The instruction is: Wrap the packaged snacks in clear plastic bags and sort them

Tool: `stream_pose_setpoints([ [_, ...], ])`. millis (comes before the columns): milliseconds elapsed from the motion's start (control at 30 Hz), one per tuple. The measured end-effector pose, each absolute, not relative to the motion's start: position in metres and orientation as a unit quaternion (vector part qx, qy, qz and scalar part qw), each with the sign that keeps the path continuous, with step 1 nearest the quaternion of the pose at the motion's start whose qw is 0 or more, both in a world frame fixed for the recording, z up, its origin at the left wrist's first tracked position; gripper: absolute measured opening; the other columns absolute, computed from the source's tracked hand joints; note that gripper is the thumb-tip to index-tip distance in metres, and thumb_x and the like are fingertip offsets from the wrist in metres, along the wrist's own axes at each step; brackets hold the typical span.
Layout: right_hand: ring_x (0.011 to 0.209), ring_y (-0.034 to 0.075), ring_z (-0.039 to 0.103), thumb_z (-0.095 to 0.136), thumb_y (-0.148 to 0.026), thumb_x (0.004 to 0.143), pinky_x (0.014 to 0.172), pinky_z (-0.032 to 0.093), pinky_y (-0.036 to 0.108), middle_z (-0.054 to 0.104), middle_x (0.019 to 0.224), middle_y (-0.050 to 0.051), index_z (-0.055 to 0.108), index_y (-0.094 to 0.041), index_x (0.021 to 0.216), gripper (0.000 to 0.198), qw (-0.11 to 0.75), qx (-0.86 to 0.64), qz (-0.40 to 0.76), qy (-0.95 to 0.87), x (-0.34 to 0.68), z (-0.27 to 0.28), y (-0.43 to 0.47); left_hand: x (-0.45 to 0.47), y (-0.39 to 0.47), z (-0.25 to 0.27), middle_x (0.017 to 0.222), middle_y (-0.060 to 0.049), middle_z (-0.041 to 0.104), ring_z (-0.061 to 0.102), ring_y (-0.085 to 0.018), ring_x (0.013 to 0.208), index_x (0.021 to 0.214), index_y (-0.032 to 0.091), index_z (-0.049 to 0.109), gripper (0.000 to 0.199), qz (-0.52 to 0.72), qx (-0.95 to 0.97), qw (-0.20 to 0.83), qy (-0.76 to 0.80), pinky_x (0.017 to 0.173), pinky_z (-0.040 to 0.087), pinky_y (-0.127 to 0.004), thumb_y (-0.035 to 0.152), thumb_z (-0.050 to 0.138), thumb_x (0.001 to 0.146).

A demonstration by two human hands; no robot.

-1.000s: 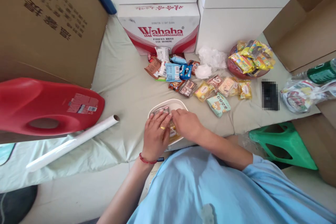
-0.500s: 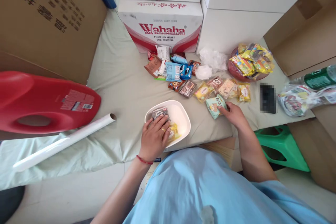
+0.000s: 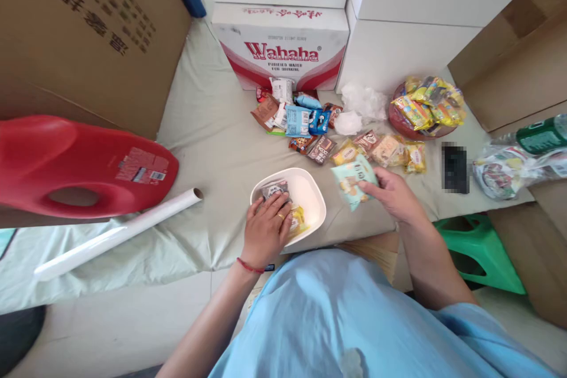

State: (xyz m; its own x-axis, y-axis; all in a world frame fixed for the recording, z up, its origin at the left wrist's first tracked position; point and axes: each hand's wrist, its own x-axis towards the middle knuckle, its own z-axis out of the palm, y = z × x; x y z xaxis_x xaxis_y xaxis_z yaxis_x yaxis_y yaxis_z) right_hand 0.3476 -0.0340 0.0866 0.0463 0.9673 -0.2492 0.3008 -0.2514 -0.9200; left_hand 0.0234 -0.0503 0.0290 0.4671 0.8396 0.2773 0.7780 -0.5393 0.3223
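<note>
In the head view a white plastic bowl point(image 3: 313, 198) stands near the table's front edge. My left hand point(image 3: 267, 227) lies over its left side, fingers stretched out on top of the contents. Under and beside those fingers are a dark snack packet point(image 3: 275, 187) and a yellow snack packet point(image 3: 299, 223), both partly covered. To the right, my right hand point(image 3: 394, 192) pinches a mint-green snack packet point(image 3: 349, 182) by its right part, above the cloth. The packet is slightly blurred. Just behind it lies a row with a yellow wrapped snack point(image 3: 346, 152) and a brown cocoa packet point(image 3: 321, 149).
Piled snack packets point(image 3: 297, 121) sit before a Wahaha carton point(image 3: 283, 59). A reddish bowl point(image 3: 396, 123) of yellow packets stands at the back right, near crumpled clear plastic point(image 3: 364, 101). A red jug point(image 3: 88, 168) and a white roll point(image 3: 119, 236) lie left.
My right hand has lifted the mint-green packet from the cloth and moved it left toward the white bowl. My left hand stays over the bowl. The view has shifted slightly.
</note>
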Motion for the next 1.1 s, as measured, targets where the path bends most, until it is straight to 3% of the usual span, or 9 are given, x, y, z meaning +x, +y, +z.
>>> stream_pose_setpoints([
  [100,0.094,0.023,0.07,0.073,-0.043,0.085,0.08,0.055,0.034,0.075,0.108,0.008,0.059,-0.019,0.122,0.047,0.317,-0.59,0.487,-0.561,0.291,0.093,-0.022,0.022,-0.05,0.028,0.136,-0.009,0.071,0.061,-0.029,0.132,0.118,0.022,0.071,0.025,0.211,0.852,0.079,0.472,0.112,0.039,-0.053,0.027,0.052,0.102],
  [200,0.101,0.027,0.071,0.065,-0.033,0.094,0.087,0.053,0.036,0.074,0.115,0.012,0.048,-0.017,0.142,0.054,0.179,-0.638,0.362,-0.656,0.242,0.095,-0.013,0.021,-0.054,0.031,0.134,-0.012,0.07,0.059,-0.03,0.134,0.125,0.021,0.067,0.027,0.275,0.832,0.081,0.475,0.109,0.047,-0.052,0.025,0.054,0.101],
  [367,0.105,0.028,0.07,0.045,-0.031,0.106,0.09,0.051,0.035,0.072,0.119,0.019,0.046,-0.009,0.145,0.044,0.022,-0.651,0.251,-0.716,0.21,0.096,-0.012,0.029,-0.055,0.044,0.134,-0.012,0.067,0.056,-0.028,0.137,0.143,0.023,0.054,0.045,0.377,0.8,0.084,0.459,0.111,0.05,-0.05,0.016,0.055,0.099],
  [500,0.11,0.028,0.066,0.038,-0.029,0.108,0.088,0.053,0.037,0.068,0.125,0.019,0.042,-0.011,0.151,0.047,-0.015,-0.652,0.215,-0.727,0.208,0.094,-0.02,0.041,-0.044,0.045,0.143,-0.013,0.062,0.056,-0.027,0.137,0.15,0.024,0.048,0.049,0.303,0.844,0.129,0.424,0.112,0.05,-0.049,0.018,0.05,0.101],
  [700,0.117,0.033,0.054,0.046,-0.025,0.103,0.089,0.053,0.041,0.064,0.124,0.02,0.066,-0.017,0.128,0.032,-0.016,-0.615,0.139,-0.776,0.221,0.1,-0.019,0.05,-0.039,0.04,0.137,-0.014,0.068,0.061,-0.031,0.13,0.143,0.018,0.058,0.043,0.188,0.867,0.127,0.443,0.105,0.051,-0.05,0.029,0.052,0.102],
  [867,0.098,0.025,0.066,0.045,-0.037,0.104,0.086,0.051,0.034,0.073,0.107,0.011,0.074,-0.02,0.112,0.034,0.097,-0.638,0.245,-0.724,0.274,0.091,-0.005,0.058,-0.043,0.054,0.138,-0.012,0.068,0.06,-0.032,0.131,0.137,0.018,0.063,0.038,0.116,0.873,0.121,0.457,0.1,0.052,-0.048,0.025,0.052,0.101],
  [933,0.094,0.026,0.069,0.041,-0.042,0.105,0.085,0.051,0.035,0.075,0.102,0.012,0.073,-0.018,0.112,0.041,0.12,-0.719,0.228,-0.646,0.302,0.079,-0.003,0.062,-0.042,0.059,0.14,-0.013,0.067,0.056,-0.033,0.136,0.132,0.018,0.066,0.035,0.113,0.869,0.099,0.471,0.106,0.047,-0.051,0.025,0.053,0.1],
  [1033,0.098,0.032,0.072,0.038,-0.051,0.105,0.086,0.051,0.04,0.076,0.099,0.018,0.07,-0.013,0.119,0.052,0.066,-0.82,0.175,-0.541,0.334,0.059,0.0,0.068,-0.039,0.061,0.152,-0.013,0.057,0.042,-0.035,0.149,0.12,0.019,0.071,0.029,0.121,0.869,0.077,0.474,0.12,0.033,-0.058,0.034,0.056,0.1],
  [1100,0.103,0.034,0.071,0.034,-0.053,0.105,0.089,0.051,0.041,0.076,0.103,0.02,0.066,-0.011,0.125,0.056,0.048,-0.843,0.163,-0.511,0.343,0.049,0.003,0.072,-0.036,0.059,0.155,-0.013,0.054,0.043,-0.032,0.15,0.112,0.019,0.071,0.028,0.106,0.881,0.097,0.45,0.122,0.034,-0.056,0.038,0.053,0.102],
])
